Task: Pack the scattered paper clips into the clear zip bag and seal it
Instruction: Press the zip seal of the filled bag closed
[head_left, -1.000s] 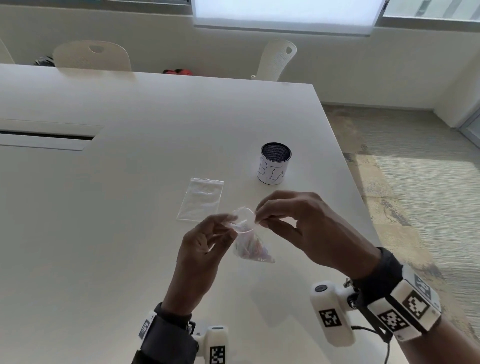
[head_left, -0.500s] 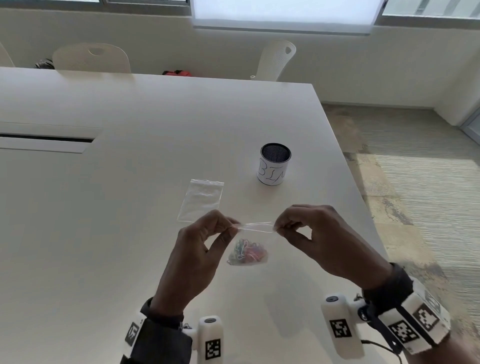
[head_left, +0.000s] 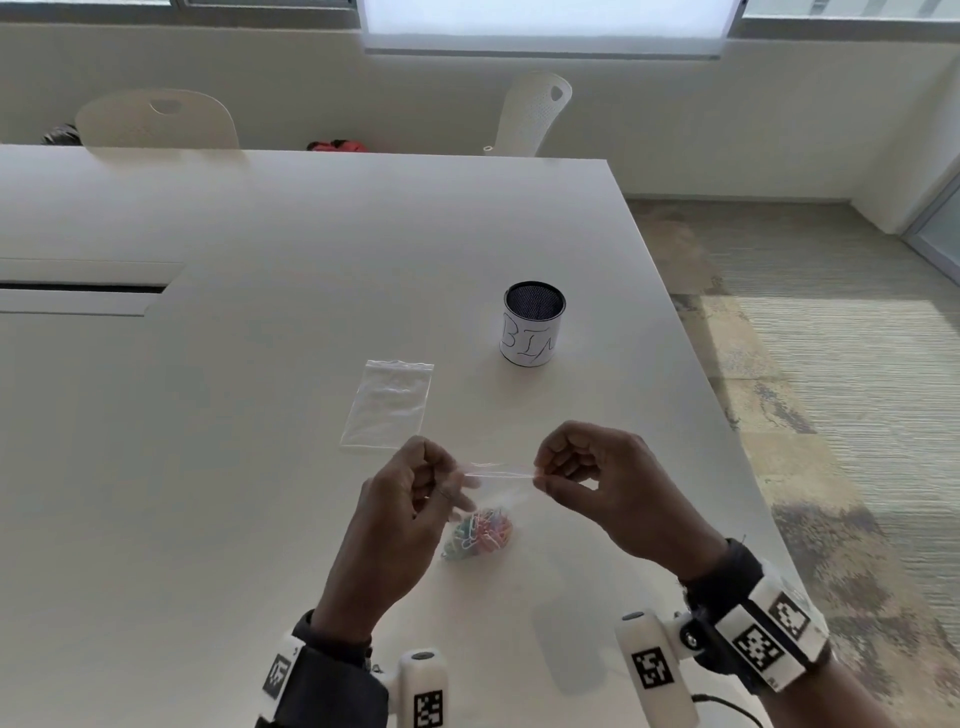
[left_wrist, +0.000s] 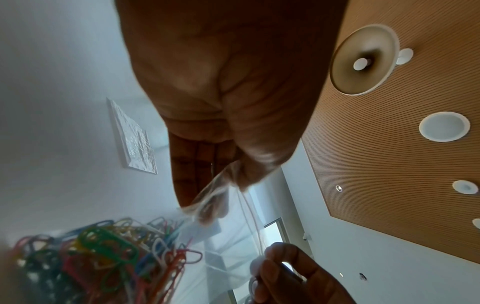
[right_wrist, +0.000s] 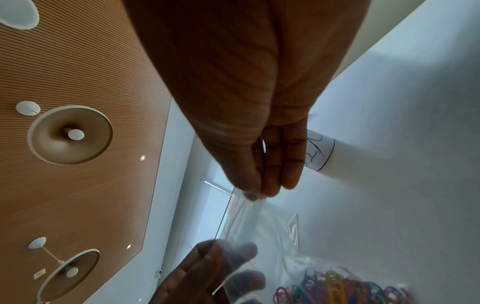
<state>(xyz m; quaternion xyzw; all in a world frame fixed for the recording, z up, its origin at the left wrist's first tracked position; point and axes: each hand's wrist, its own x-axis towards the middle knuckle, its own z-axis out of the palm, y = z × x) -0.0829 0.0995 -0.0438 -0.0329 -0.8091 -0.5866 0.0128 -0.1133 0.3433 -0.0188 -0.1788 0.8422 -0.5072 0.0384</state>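
A clear zip bag (head_left: 498, 474) hangs between my two hands above the white table (head_left: 260, 467), its top strip pulled flat and taut. Several coloured paper clips (head_left: 480, 534) fill its bottom. My left hand (head_left: 415, 499) pinches the left end of the strip, my right hand (head_left: 582, 478) pinches the right end. In the left wrist view the clips (left_wrist: 103, 257) bunch low inside the bag (left_wrist: 215, 197) under my thumb. The right wrist view shows my thumb and fingers nipping the bag's corner (right_wrist: 253, 197), with the clips (right_wrist: 342, 288) below.
A second, empty zip bag (head_left: 387, 405) lies flat on the table just beyond my left hand. A black mesh cup (head_left: 533, 325) with a white label stands farther back right. The table's right edge runs close by my right wrist. Two white chairs stand behind the table.
The bag's mouth, round and open a second ago, is now pulled flat into a straight strip. My hands moved apart, and the bag with the clips hangs lower.
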